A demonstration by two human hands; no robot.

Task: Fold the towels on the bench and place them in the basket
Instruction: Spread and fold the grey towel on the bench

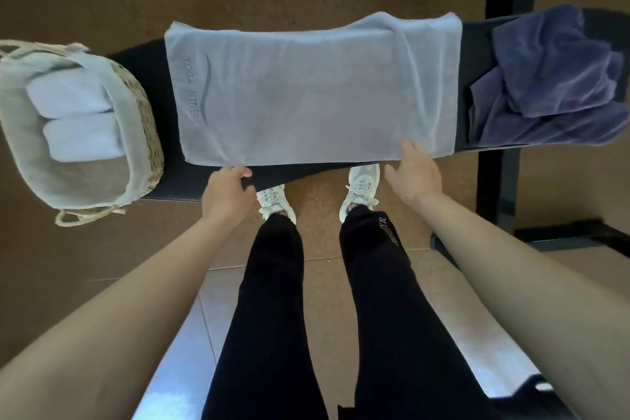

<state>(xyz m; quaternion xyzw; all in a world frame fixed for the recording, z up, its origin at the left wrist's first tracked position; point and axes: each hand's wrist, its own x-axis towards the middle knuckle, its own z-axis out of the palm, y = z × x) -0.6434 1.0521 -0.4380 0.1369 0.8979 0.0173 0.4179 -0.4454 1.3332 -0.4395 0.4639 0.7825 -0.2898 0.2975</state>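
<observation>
A light grey towel (306, 89) with a printed logo lies spread flat across the black bench (191, 186). My left hand (226, 194) is at the towel's near edge towards its left corner, fingers curled at the hem. My right hand (414, 170) has its fingertips on the near edge further right, fingers fairly straight. A woven basket (145, 119) with a cloth liner stands on the bench's left end and holds two rolled white towels (75, 116). A crumpled dark blue towel (552, 78) lies on the bench's right end.
My legs in black trousers and white shoes (361, 186) stand close to the bench's near side. A black upright post (501, 78) with a floor base rises at the right. The floor is brown, with pale tiles near my feet.
</observation>
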